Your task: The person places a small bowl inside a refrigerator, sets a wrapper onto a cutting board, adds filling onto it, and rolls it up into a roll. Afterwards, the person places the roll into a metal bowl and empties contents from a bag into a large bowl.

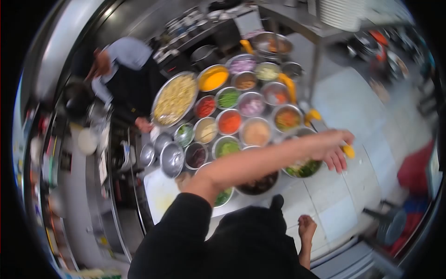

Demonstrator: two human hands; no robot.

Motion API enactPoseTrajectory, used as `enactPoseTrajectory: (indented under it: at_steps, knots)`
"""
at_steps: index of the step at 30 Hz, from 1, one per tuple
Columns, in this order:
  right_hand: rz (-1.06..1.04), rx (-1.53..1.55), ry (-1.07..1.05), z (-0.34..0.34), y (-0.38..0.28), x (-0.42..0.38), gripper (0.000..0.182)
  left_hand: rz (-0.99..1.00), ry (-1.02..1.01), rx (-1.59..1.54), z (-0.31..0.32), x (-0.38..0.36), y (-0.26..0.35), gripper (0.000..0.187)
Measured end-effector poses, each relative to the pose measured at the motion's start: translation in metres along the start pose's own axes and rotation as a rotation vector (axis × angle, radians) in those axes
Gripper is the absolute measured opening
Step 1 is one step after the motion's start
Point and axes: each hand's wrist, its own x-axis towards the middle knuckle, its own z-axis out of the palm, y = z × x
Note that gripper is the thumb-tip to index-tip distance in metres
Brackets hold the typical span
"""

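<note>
My left hand (331,149) stretches across to the right, past the bowl with chopped greens (301,170). Its fingers are bent, slightly blurred, around a small yellow object (348,151) whose kind I cannot make out. A yellow-handled utensil (314,114) lies just above that hand. Down at my right side, my right hand (306,228) hangs with curled fingers and nothing visible in it. Beneath my left forearm are a bowl of dark food (258,184) and one of light green pieces (227,147), both partly covered.
Metal bowls of chopped food crowd the table, among them orange bits (229,122) and a yellow mix (213,78). A large tray (174,99) stands left, above nested bowls (172,159) and a white cutting board (160,194). Another person (127,69) stands at far left.
</note>
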Motion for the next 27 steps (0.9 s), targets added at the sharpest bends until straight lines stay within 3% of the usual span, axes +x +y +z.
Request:
enactPoseTrajectory:
  at_steps: [1, 3, 6, 9, 11, 12, 13, 15, 17, 20, 22, 24, 27]
  knots:
    - [-0.041, -0.146, -0.051, -0.003, -0.015, -0.001, 0.014, 0.083, 0.024, 0.047, 0.001, -0.023, -0.002, 0.055]
    - [-0.014, -0.054, -0.154, 0.004, -0.039, -0.005, 0.022, 0.233, 0.056, 0.150, 0.004, -0.067, -0.010, 0.049]
    - [-0.131, -0.148, -0.284, 0.026, -0.060, -0.012, 0.035, 0.409, 0.187, 0.069, -0.008, -0.163, -0.031, 0.044]
    - [-0.276, -0.163, -0.462, 0.058, -0.100, -0.025, 0.033, 0.607, 0.399, -0.236, -0.016, -0.274, -0.069, 0.042]
    - [-0.348, -0.135, -0.572, 0.093, -0.083, -0.029, 0.030, 0.744, 0.405, -0.538, 0.007, -0.343, -0.093, 0.033]
    - [-0.599, -0.237, -0.609, 0.110, -0.084, -0.028, 0.025, 0.749, 0.376, -0.549, 0.025, -0.380, -0.103, 0.034]
    - [-0.476, -0.138, -0.679, 0.124, -0.127, -0.053, 0.024, 0.749, 0.333, -0.562, 0.044, -0.415, -0.111, 0.034]
    - [-0.561, -0.198, -0.726, 0.166, -0.170, -0.080, 0.025, 0.708, 0.499, -0.407, 0.084, -0.468, -0.132, 0.037]
    - [-0.647, -0.249, -0.769, 0.210, -0.202, -0.111, 0.025, 0.728, 0.409, -0.527, 0.104, -0.500, -0.171, 0.042]
    - [-0.767, -0.316, -0.891, 0.280, -0.242, -0.159, 0.027, 1.016, 0.692, -0.365, 0.137, -0.554, -0.223, 0.043]
    - [-0.722, -0.279, -0.860, 0.331, -0.254, -0.191, 0.028, 1.074, 0.805, -0.371, 0.147, -0.585, -0.262, 0.039]
    - [-0.940, -0.198, -0.862, 0.372, -0.264, -0.210, 0.031, 1.102, 0.980, -0.280, 0.155, -0.608, -0.295, 0.036]
    - [-0.982, -0.246, -0.906, 0.402, -0.287, -0.239, 0.031, 1.161, 1.123, -0.195, 0.164, -0.646, -0.331, 0.038]
